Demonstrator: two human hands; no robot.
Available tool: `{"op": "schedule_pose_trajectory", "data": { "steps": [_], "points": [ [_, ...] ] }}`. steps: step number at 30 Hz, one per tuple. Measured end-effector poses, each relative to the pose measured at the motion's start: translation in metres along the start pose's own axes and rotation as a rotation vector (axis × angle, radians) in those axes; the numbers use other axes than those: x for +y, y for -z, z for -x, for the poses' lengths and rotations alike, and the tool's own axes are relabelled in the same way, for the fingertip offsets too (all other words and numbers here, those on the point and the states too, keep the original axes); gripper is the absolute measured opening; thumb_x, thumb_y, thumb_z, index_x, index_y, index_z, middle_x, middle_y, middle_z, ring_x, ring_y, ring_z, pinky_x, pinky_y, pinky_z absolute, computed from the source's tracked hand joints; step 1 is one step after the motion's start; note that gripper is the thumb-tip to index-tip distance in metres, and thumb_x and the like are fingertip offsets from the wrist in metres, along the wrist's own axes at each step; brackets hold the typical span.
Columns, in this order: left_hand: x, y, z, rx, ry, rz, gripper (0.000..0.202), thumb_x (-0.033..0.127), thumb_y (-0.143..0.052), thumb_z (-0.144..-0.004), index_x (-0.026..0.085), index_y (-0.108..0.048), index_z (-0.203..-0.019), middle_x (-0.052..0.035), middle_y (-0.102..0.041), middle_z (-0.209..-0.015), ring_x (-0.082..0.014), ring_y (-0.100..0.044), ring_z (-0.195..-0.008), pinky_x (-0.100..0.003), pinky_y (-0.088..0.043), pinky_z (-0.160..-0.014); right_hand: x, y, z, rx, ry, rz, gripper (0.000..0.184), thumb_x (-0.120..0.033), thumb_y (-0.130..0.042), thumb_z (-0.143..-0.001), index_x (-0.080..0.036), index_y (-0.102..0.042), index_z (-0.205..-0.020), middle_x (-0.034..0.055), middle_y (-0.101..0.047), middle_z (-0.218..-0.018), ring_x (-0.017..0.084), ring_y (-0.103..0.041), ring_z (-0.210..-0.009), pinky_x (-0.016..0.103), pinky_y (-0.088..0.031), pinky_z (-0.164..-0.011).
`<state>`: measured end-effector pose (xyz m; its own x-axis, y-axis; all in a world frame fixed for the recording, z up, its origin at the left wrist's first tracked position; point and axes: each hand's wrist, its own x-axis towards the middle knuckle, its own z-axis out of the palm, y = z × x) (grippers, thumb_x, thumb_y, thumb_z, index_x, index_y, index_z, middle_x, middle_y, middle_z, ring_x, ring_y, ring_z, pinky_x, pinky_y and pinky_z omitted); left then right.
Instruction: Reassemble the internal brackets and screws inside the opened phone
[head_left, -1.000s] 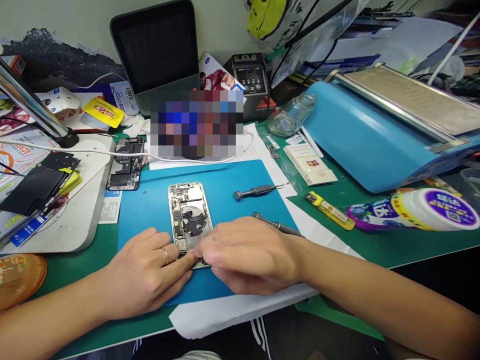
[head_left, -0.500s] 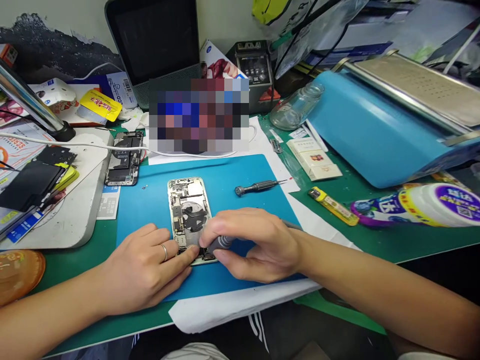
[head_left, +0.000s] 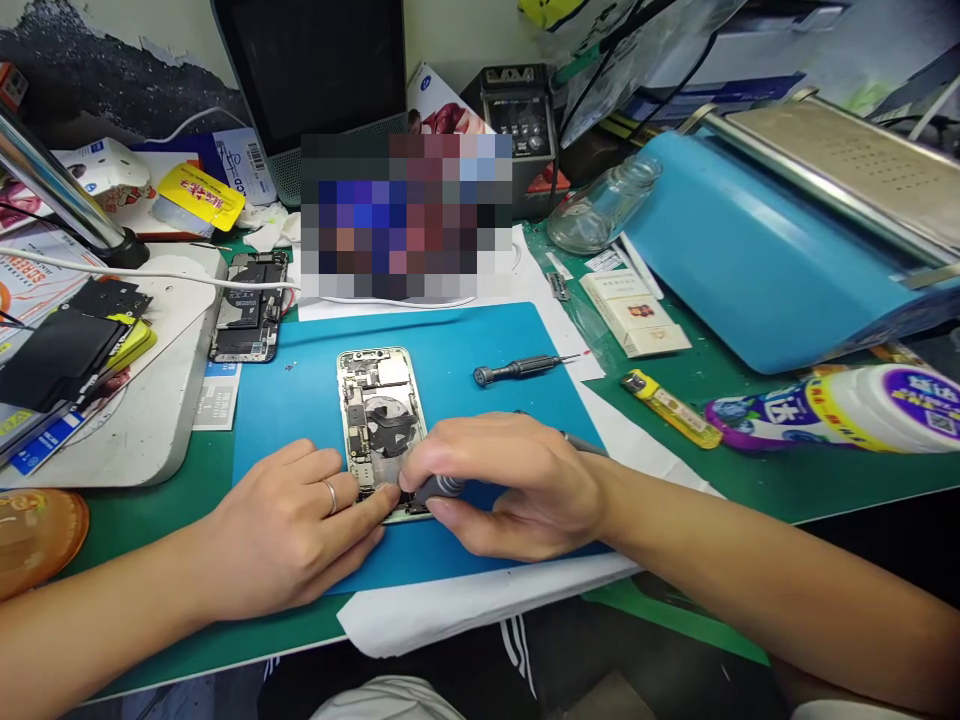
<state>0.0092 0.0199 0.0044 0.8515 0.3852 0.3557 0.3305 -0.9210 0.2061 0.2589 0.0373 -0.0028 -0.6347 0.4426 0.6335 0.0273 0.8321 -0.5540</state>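
Observation:
An opened phone [head_left: 375, 372] lies on the blue mat [head_left: 300, 400], its circuit board and round coil area showing. My left hand [head_left: 300, 530], with a ring on one finger, rests against the phone's lower left edge; its fingers are bent together and the index fingertip presses on the lower end. My right hand [head_left: 517, 480] is closed around a dark grey tool with a ringed grip [head_left: 441, 487], thumb and index finger pinching it over the phone's lower right. The tool's tip is hidden, so its exact kind cannot be made out.
A screwdriver [head_left: 517, 371] lies on the mat's right side. Tiny screws [head_left: 290, 366] sit left of the phone. Another opened phone [head_left: 247, 308] lies at the mat's upper left. Rightward are a cigarette pack [head_left: 634, 312], a yellow cutter [head_left: 671, 410], a bottle [head_left: 832, 410] and a glass jar [head_left: 600, 205].
The view has shifted slightly. Both hands keep nearly the same position on the phone, and the grey tool stays in my right hand.

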Motion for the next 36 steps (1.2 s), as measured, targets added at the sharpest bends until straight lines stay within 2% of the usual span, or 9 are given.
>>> {"op": "schedule_pose_trajectory", "data": {
  "steps": [10,15,21,27,31,36],
  "points": [
    [-0.0002,0.0004,-0.0013,-0.003,0.008,0.008,0.022,0.017,-0.053,-0.103,0.010,-0.066,-0.120,-0.0006,-0.060,-0.069,-0.0176,-0.049,-0.065,-0.034,-0.028,-0.059,0.0017,-0.0016,-0.0002,0.038,0.044,0.006,0.041,-0.006,-0.057,-0.095,-0.014,-0.048,-0.134,0.0075,-0.075,-0.104,0.012,-0.072,-0.085,0.025,-0.062,-0.077],
    [-0.0003,0.0008,-0.0012,0.000,-0.008,0.009,0.023,0.016,-0.053,-0.103,0.008,-0.065,-0.122,-0.0008,-0.061,-0.071,-0.0177,-0.047,-0.066,-0.035,-0.028,-0.059,0.0015,-0.0018,0.0023,0.023,0.034,-0.003,0.037,-0.006,-0.056,-0.095,-0.011,-0.050,-0.132,0.0109,-0.075,-0.108,0.014,-0.073,-0.091,0.026,-0.063,-0.081],
    [0.0001,0.0006,0.0001,-0.010,-0.005,0.011,0.023,0.016,-0.054,-0.103,0.008,-0.064,-0.121,-0.0007,-0.062,-0.072,-0.0173,-0.049,-0.066,-0.035,-0.029,-0.058,0.0019,-0.0020,0.0031,0.104,0.053,0.005,0.052,-0.005,-0.056,-0.095,-0.015,-0.041,-0.144,0.0093,-0.075,-0.110,0.014,-0.074,-0.091,0.027,-0.064,-0.079],
    [-0.0004,0.0003,-0.0014,-0.007,0.000,-0.001,0.022,0.017,-0.054,-0.103,0.009,-0.065,-0.120,-0.0003,-0.061,-0.071,-0.0165,-0.050,-0.064,-0.034,-0.030,-0.057,0.0046,-0.0018,0.0047,0.125,0.089,0.034,0.053,-0.004,-0.055,-0.093,-0.013,-0.042,-0.143,0.0138,-0.075,-0.113,0.016,-0.074,-0.090,0.029,-0.064,-0.076],
    [-0.0010,0.0002,-0.0018,-0.006,-0.003,-0.011,0.023,0.017,-0.054,-0.102,0.010,-0.066,-0.121,-0.0002,-0.060,-0.069,-0.0160,-0.050,-0.063,-0.033,-0.030,-0.057,0.0028,0.0014,0.0039,0.096,0.061,0.060,0.055,-0.006,-0.053,-0.094,-0.017,-0.039,-0.146,0.0100,-0.076,-0.112,0.014,-0.074,-0.091,0.027,-0.064,-0.079],
    [-0.0007,0.0013,0.0000,-0.011,-0.002,0.002,0.024,0.018,-0.053,-0.103,0.009,-0.066,-0.121,-0.0010,-0.060,-0.070,-0.0165,-0.048,-0.064,-0.033,-0.029,-0.058,0.0025,0.0028,0.0018,0.128,0.049,0.028,0.055,-0.003,-0.053,-0.092,-0.017,-0.042,-0.144,0.0053,-0.075,-0.101,0.012,-0.072,-0.086,0.026,-0.064,-0.080]
  ]
}}
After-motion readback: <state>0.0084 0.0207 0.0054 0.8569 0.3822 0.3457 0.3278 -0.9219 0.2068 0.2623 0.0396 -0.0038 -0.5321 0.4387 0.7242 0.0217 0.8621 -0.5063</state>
